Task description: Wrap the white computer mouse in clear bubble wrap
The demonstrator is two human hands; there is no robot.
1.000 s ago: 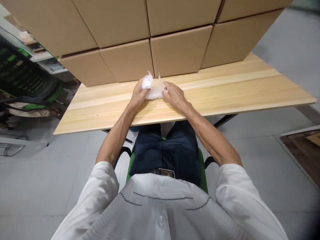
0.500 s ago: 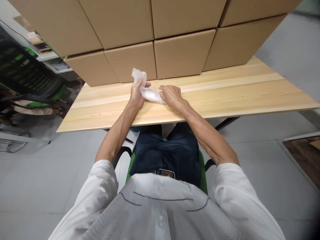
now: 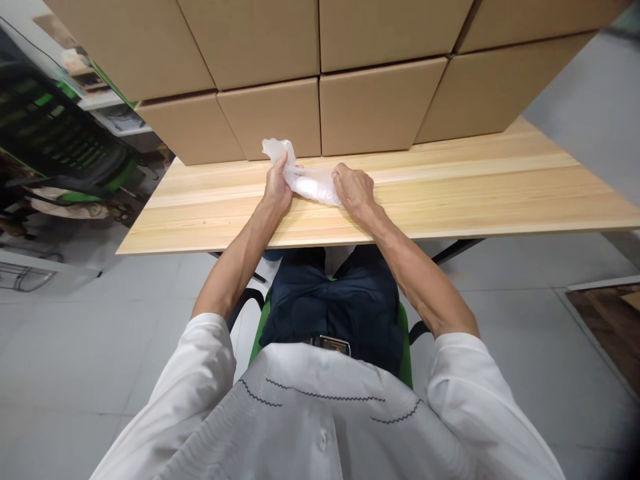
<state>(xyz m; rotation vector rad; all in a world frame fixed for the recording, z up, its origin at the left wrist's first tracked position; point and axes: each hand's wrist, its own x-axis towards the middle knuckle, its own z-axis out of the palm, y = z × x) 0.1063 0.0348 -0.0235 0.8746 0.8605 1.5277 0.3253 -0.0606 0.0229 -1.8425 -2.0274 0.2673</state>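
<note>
A whitish, translucent plastic wrap bundle stretches between my two hands, just over the wooden tabletop. It looks like bubble wrap or a thin bag, and what may be inside cannot be made out. My left hand grips the bundle's left part, thumb up, with a crumpled end sticking out above it. At the other end, my right hand is closed in a fist on the wrap, knuckles up.
Behind my hands, brown cardboard boxes stand stacked in two visible rows along the table's far side. A dark chair with green parts is off to the left. The table's front edge runs close before my lap.
My right hand has moved a little to the right, away from my left, and the wrap between them is drawn out longer. The view has shifted slightly.
</note>
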